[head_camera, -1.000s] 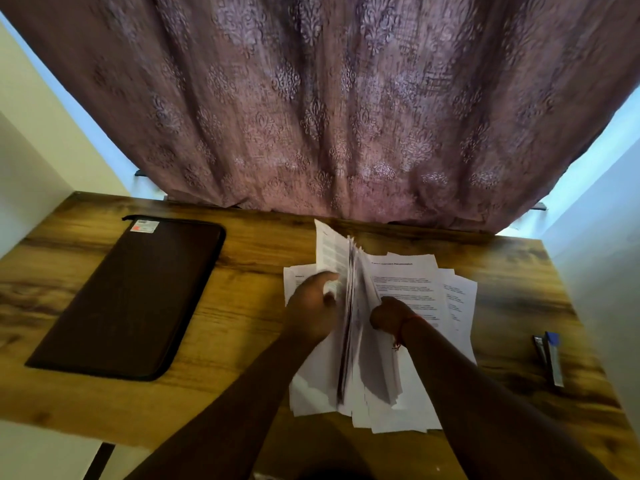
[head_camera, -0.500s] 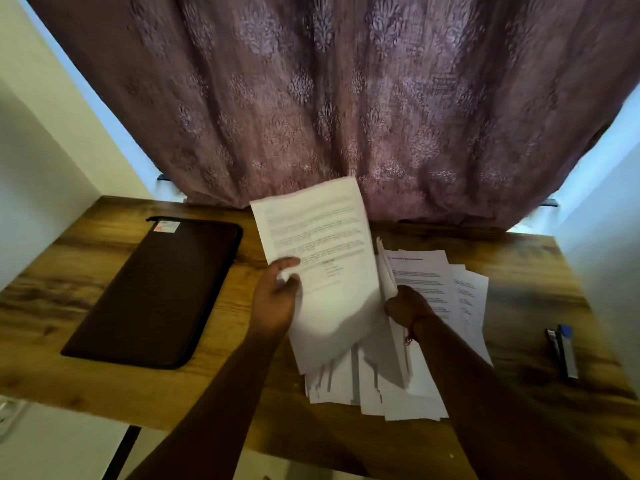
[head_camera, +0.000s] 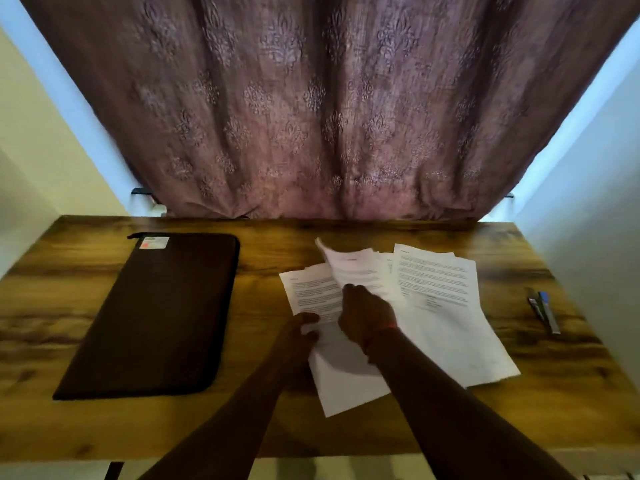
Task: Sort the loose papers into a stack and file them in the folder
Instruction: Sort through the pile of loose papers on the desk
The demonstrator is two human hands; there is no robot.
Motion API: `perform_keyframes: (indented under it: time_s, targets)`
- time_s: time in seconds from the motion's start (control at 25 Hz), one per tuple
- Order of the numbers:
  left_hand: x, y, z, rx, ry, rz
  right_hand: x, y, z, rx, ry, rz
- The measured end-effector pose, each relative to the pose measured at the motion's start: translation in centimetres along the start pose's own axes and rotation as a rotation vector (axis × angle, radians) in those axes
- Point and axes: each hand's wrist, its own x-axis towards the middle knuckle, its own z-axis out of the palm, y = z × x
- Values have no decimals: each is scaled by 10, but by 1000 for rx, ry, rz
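White printed papers lie fanned out on the wooden table (head_camera: 263, 427), right of centre. My left hand (head_camera: 300, 332) pinches the left edge of the nearer sheets (head_camera: 313, 292). To its right, my right hand (head_camera: 367, 315) grips a sheet (head_camera: 353, 266) whose far corner curls up off the pile. More pages (head_camera: 440, 306) are spread flat further right. The dark brown zip folder (head_camera: 156, 313) lies shut on the left side of the table, apart from both hands.
A blue-and-grey stapler with a pen (head_camera: 543, 308) lies near the table's right edge. A purple patterned curtain (head_camera: 311, 116) hangs behind the far edge. Walls close in on both sides.
The sheet my left hand held up has come down onto the table. My right hand has moved left over the pile, and the papers now lie flatter and more spread out.
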Motion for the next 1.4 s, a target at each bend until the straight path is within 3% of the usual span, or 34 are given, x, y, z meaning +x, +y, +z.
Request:
perform_keyframes:
  time_s: [0.2,0.28,0.36,0.44,0.52,0.64,0.72,0.88,1.0,1.2,1.4]
  targets:
    - [-1,12,4,-315,-93,-284,-3,-43,65,51,-292,-10]
    - [7,5,4,-362,-15,-315,-3,-40,76,-23,-389,-122]
    - [18,-6,9,-229,67,-243,-6,-30,76,-26,-456,-281]
    - [28,-13,13,-141,267,-191,-11,-16,70,275,-488,-276]
    - [29,-13,11,-27,343,-108,-11,3,61,523,-370,-156]
    - [20,-3,3,152,269,100,-6,40,49,471,96,121]
    - [23,8,0,136,260,116,3,68,42,522,231,209]
    - [25,34,8,27,226,107,19,95,17,1014,98,229]
    - [21,60,20,-42,264,162,23,107,-12,1319,-37,50]
    - [15,105,41,-145,293,251,37,125,-56,1368,56,-135]
    - [9,104,66,-54,393,314,30,130,-65,1371,82,-105]
